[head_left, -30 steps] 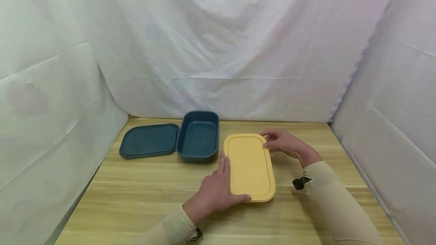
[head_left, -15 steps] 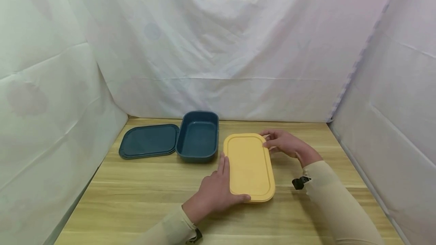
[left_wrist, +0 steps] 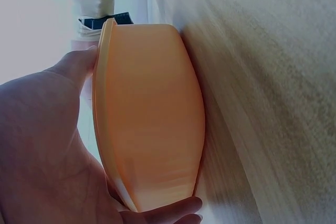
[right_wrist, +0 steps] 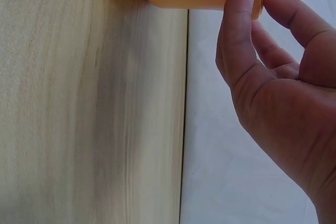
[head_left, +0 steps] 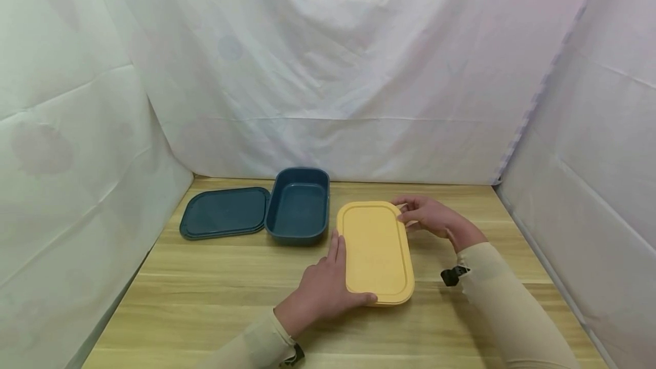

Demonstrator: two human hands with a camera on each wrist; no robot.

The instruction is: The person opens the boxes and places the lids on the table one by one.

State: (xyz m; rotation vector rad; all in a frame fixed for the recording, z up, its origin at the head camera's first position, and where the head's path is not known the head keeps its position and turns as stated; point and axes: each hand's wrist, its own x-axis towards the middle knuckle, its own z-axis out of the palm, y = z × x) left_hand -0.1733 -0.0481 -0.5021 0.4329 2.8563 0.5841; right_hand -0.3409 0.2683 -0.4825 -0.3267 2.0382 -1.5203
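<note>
Yellow box (head_left: 377, 251): lidded, flat on our bench (head_left: 205, 295).
Left hand (head_left: 322, 292): grips its near-left corner, thumb curled round.
Right hand (head_left: 430, 216): we pinch the lid's far-right edge.

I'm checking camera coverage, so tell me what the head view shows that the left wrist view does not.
Only the head view shows the open blue box, its blue lid lying flat beside it, and the right hand pinching the yellow box's far right corner. Only the left wrist view shows the yellow box's side wall below the lid rim. Both show the yellow box, the left hand gripping it, and the wooden table.
</note>
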